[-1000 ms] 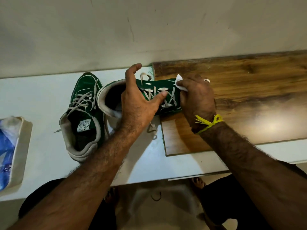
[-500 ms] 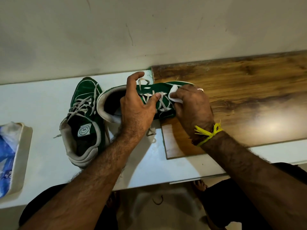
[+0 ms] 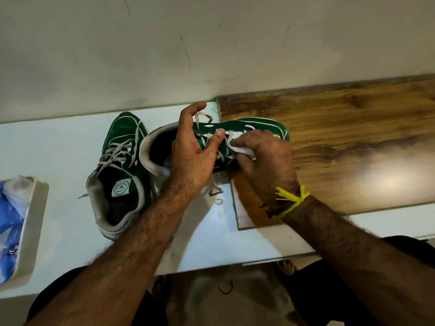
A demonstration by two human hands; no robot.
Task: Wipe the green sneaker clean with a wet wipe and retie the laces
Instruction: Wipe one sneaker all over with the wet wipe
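Wiping underway: left hand (image 3: 193, 158) grips green sneaker (image 3: 256, 125) at the collar, right hand (image 3: 268, 156) fingers pinch wet wipe (image 3: 243, 150) on laces (image 3: 229, 137), retying not yet started.

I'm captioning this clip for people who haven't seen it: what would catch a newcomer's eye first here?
At centre, the left hand grips a green sneaker lying partly on the wood board, while the right hand presses a white wet wipe to its laces. A second green sneaker sits just left on the white table. A yellow thread rings the right wrist.
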